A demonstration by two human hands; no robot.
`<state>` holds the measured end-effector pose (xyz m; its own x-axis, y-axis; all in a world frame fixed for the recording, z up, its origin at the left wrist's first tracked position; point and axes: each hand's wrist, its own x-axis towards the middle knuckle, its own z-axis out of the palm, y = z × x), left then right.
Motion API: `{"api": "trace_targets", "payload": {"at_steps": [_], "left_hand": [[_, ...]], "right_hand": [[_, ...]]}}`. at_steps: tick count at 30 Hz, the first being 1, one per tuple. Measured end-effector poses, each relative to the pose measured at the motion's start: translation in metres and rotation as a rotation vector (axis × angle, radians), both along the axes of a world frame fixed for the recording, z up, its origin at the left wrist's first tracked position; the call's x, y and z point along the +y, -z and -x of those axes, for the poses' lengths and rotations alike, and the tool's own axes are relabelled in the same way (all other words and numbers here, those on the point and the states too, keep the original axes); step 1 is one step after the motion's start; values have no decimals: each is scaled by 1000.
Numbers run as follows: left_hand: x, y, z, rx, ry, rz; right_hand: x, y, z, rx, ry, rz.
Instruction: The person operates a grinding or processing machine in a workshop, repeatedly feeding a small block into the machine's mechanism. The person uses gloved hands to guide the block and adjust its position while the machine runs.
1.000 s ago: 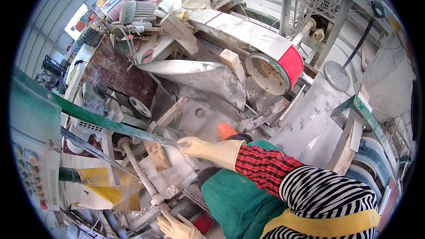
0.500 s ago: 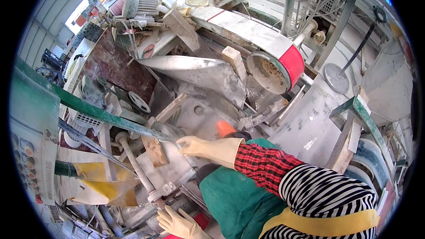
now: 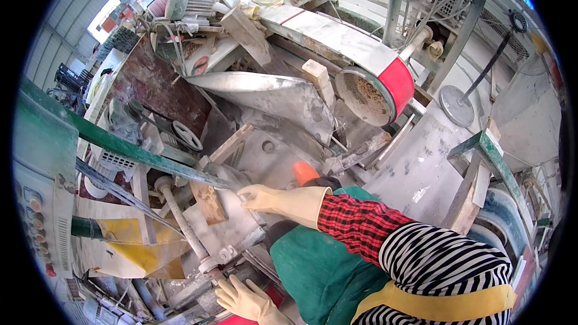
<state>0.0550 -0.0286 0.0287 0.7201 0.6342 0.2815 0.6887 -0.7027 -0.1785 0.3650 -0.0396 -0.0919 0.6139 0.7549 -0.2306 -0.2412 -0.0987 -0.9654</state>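
Both of my hands wear cream rubber gloves. My right hand (image 3: 269,198) reaches left past my green apron (image 3: 325,265), its fingers stretched out and slightly bent. Its fingertips are by the end of a long green bar (image 3: 144,157) and above a dusty pale plate (image 3: 241,229); contact is unclear. Lower down, my left hand (image 3: 248,298) has its fingers spread, with nothing visible in it. It is beside the lower end of a dusty metal rod (image 3: 183,219) with a collar. A worn wooden block (image 3: 208,203) lies on the plate.
At left stands a control panel (image 3: 35,222) with several knobs. Beyond my right hand are an orange object (image 3: 305,172), a bent metal sheet (image 3: 277,93) and a red-rimmed round housing (image 3: 368,97). A green frame (image 3: 503,171) with wood stands at right.
My left hand has shifted slightly right, away from the rod's end, and its fingers have turned a little. My right hand stays nearly in place. The view has shifted slightly.
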Motion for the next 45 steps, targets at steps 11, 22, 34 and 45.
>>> {"api": "trace_targets", "payload": {"at_steps": [11, 22, 34, 45], "left_hand": [[-2, 5, -9, 51, -55, 34], [24, 5, -8, -105, 47, 73], [13, 4, -4, -208, 117, 191], [56, -41, 66, -146, 190, 265]], "right_hand": [[4, 5, 0, -65, -80, -11], [-29, -35, -8, 198, -185, -12], [-3, -20, 13, 57, -272, 46], [101, -143, 215, -516, -575, -157]]}}
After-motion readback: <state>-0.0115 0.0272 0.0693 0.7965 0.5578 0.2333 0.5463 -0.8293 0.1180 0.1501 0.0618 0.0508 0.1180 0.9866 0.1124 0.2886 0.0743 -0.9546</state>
